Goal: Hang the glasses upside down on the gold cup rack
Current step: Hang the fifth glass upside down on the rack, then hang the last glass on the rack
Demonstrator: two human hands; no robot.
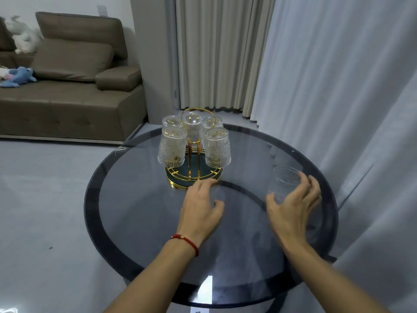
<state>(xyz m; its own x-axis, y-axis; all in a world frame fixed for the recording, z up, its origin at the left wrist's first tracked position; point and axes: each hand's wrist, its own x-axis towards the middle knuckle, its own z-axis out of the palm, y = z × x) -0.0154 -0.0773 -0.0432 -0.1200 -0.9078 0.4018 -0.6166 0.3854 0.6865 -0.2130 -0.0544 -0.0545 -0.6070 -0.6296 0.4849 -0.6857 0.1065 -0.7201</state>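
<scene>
Polished gold metal rack [193, 175] is gleaming at 12 o'clock; ribbed clear glasses [172, 147] are glinting; smoked glossy glass surface [140, 199] is reflecting light; matt cloth curtains [338, 75] are hanging.

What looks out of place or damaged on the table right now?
Nothing looks broken or spilled. One glass stands upright off the rack, beside the right hand, while five others hang upside down on the gold cup rack.

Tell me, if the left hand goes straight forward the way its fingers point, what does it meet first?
Probably the gold cup rack: the left hand points at its round base rim, just ahead of the fingertips. Whether they already touch it is unclear.
</scene>
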